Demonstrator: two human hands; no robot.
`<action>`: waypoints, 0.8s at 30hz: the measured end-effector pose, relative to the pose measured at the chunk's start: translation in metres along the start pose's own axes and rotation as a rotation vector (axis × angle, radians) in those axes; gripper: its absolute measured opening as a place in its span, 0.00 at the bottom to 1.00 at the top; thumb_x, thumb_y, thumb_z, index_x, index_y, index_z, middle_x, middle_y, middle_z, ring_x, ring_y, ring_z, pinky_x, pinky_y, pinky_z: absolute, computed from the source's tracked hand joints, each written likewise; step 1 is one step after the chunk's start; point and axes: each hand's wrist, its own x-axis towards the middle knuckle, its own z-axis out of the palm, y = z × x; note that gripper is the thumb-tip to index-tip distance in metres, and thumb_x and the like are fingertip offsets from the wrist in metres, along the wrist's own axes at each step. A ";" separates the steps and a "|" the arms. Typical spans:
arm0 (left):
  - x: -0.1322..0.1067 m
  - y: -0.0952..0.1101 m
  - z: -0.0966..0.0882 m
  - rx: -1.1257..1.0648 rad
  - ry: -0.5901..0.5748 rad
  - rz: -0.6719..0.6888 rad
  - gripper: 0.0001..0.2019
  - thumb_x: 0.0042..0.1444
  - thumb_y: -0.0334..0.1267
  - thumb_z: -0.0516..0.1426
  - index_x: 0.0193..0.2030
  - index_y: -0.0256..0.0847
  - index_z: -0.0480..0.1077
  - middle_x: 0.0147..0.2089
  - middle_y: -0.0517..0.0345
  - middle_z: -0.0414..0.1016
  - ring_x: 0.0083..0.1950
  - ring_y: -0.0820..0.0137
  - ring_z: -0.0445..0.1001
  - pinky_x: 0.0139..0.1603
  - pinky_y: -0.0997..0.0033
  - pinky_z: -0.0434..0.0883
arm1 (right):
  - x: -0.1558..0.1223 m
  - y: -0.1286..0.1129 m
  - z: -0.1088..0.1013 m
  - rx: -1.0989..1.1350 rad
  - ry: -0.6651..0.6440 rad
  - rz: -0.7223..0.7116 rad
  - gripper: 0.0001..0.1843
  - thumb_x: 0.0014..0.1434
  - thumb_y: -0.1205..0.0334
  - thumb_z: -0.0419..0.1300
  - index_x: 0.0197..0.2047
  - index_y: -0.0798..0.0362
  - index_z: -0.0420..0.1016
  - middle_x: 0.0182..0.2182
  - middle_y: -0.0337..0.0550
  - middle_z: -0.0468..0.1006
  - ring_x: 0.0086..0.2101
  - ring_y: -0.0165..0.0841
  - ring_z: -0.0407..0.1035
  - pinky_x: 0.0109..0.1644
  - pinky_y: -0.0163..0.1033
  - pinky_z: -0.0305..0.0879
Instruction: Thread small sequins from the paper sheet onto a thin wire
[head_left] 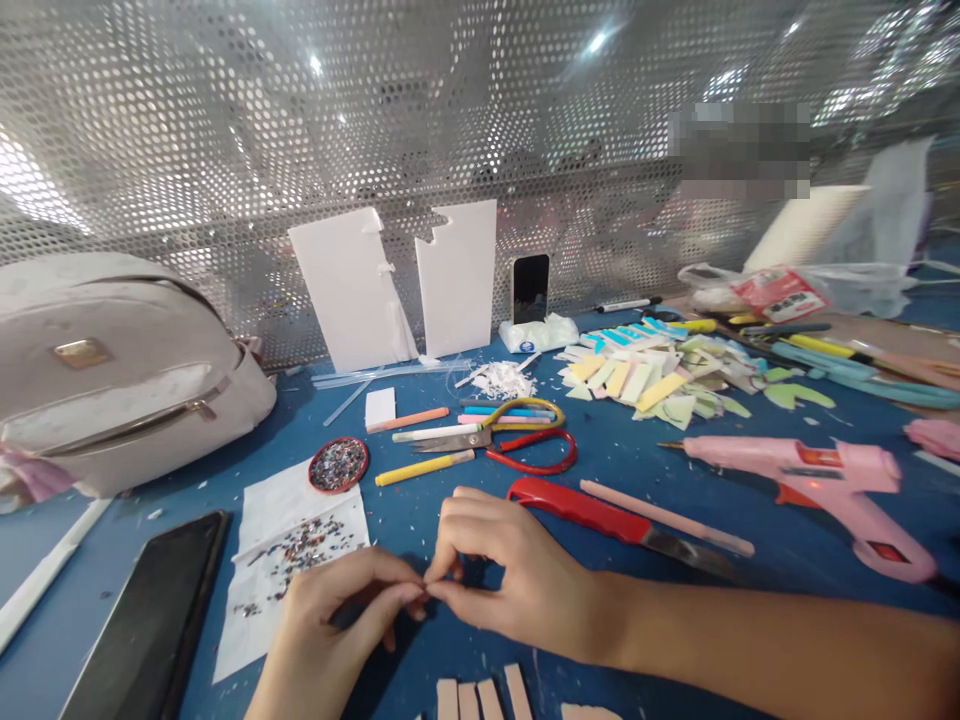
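Note:
My left hand (337, 610) and my right hand (502, 560) meet at the fingertips above the blue table. Both are closed in a pinch; whatever lies between the tips is too small or hidden to make out. Beside my left hand lies a white paper sheet (247, 545) with many tiny dark and coloured bits (307, 545) scattered on it. A small red dish (339, 466) of similar bits touches the sheet's far edge. Several pale pink strips (469, 700) lie nearest me, below my hands. Just beyond my right hand rests a red-handled knife (585, 508).
Scissors (487, 437) and several felt-tip pens (424, 468) lie ahead. A pink glue gun (810, 475) is at right, with a heap of foam scraps (660, 375) behind. Two white boards (457, 280) lean on the perforated metal wall. A phone (150, 620) and a backpack (127, 370) are left.

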 end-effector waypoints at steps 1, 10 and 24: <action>0.000 -0.001 0.000 0.006 -0.008 0.002 0.10 0.62 0.36 0.56 0.31 0.43 0.77 0.26 0.60 0.80 0.22 0.74 0.75 0.24 0.80 0.72 | 0.000 0.000 0.000 0.014 0.002 0.003 0.07 0.60 0.69 0.60 0.29 0.52 0.70 0.26 0.37 0.71 0.32 0.31 0.64 0.36 0.36 0.60; -0.009 0.003 0.002 0.158 0.000 0.290 0.11 0.64 0.27 0.49 0.31 0.43 0.65 0.27 0.62 0.69 0.28 0.73 0.70 0.29 0.79 0.66 | -0.002 -0.002 -0.002 0.095 -0.078 0.044 0.05 0.59 0.64 0.66 0.37 0.54 0.74 0.28 0.35 0.68 0.27 0.26 0.63 0.30 0.31 0.58; -0.009 0.006 0.004 0.268 -0.013 0.531 0.10 0.63 0.24 0.47 0.34 0.44 0.60 0.26 0.62 0.65 0.25 0.72 0.65 0.24 0.75 0.62 | 0.000 -0.005 -0.005 0.279 -0.095 0.055 0.03 0.58 0.69 0.62 0.33 0.54 0.72 0.30 0.37 0.69 0.30 0.27 0.62 0.32 0.33 0.57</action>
